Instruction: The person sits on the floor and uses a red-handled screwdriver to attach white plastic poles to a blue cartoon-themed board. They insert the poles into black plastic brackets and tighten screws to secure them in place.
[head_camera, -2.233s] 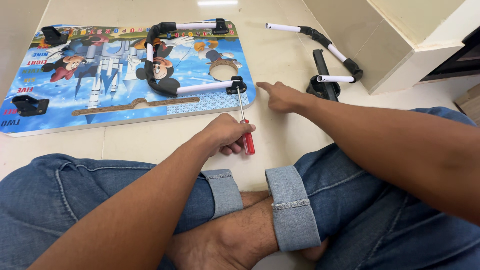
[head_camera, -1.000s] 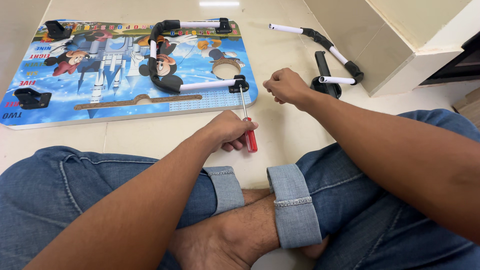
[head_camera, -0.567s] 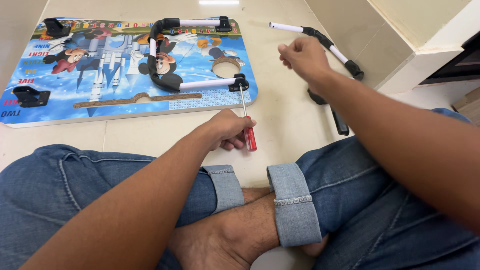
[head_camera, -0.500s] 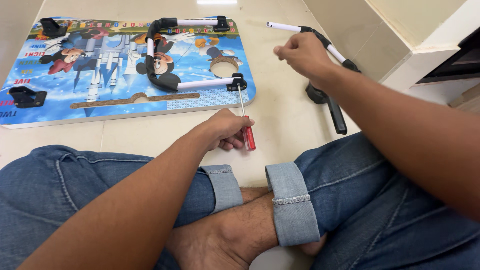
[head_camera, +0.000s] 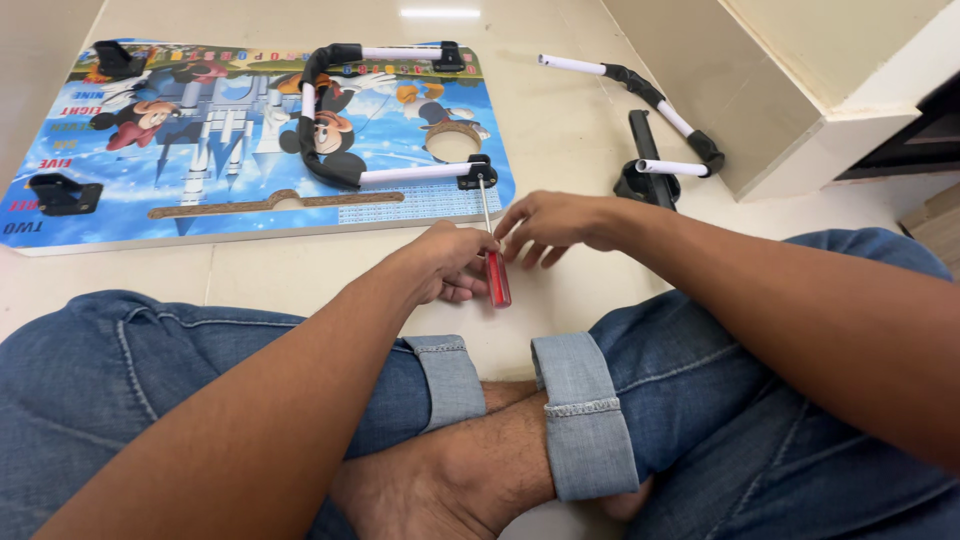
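Observation:
My left hand grips a screwdriver with a red handle; its thin shaft runs up to a black bracket at the near right corner of a colourful cartoon-printed board. My right hand hovers just right of the screwdriver, fingers curled and close to the handle, holding nothing I can see. A black and white tubular leg frame lies folded on the board, joined to that bracket.
A second black and white leg frame lies on the tiled floor to the right, beside a white cabinet base. Two black brackets sit on the board's left side. My crossed legs in jeans fill the foreground.
My right hand came back from the loose leg frame at the upper right and now sits beside the screwdriver. My left hand kept its hold on the screwdriver.

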